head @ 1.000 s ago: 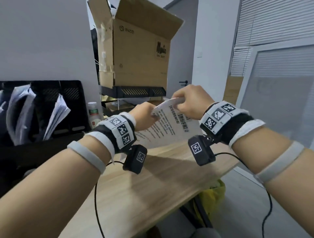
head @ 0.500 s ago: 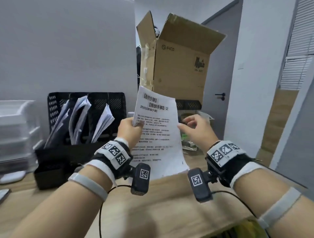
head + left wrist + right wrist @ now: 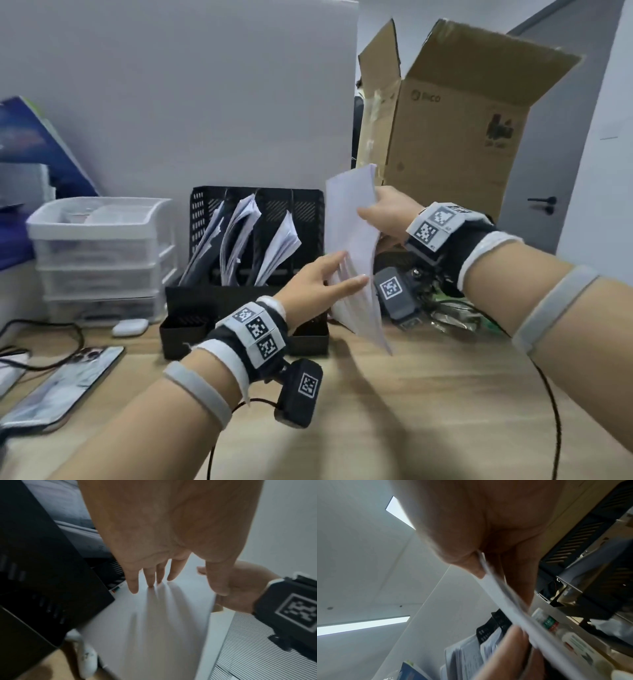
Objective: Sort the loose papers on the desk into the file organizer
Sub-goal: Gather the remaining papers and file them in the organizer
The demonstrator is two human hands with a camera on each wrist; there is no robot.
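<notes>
A sheaf of white papers (image 3: 352,246) stands almost edge-on just right of the black mesh file organizer (image 3: 308,219). My right hand (image 3: 371,214) pinches its upper edge between thumb and fingers, as the right wrist view shows (image 3: 481,568). My left hand (image 3: 339,274) lies against the lower part of the blank face with straight fingers (image 3: 150,580). Three slots of the organizer hold leaning papers (image 3: 239,236); the rightmost slot shows none. The organizer's black wall (image 3: 42,574) sits left of the sheaf (image 3: 154,628).
An open cardboard box (image 3: 445,130) stands behind my right hand. White plastic drawers (image 3: 99,246) sit left of the organizer, with an earbud case (image 3: 130,327), a phone (image 3: 65,383) and cables. A labelled bottle (image 3: 547,622) is beyond the sheaf. The wooden desk (image 3: 411,394) spreads in front.
The sheaf has turned from facing me to edge-on and moved left toward the organizer. My right hand now grips its top; my left has released its grip and lies flat on it.
</notes>
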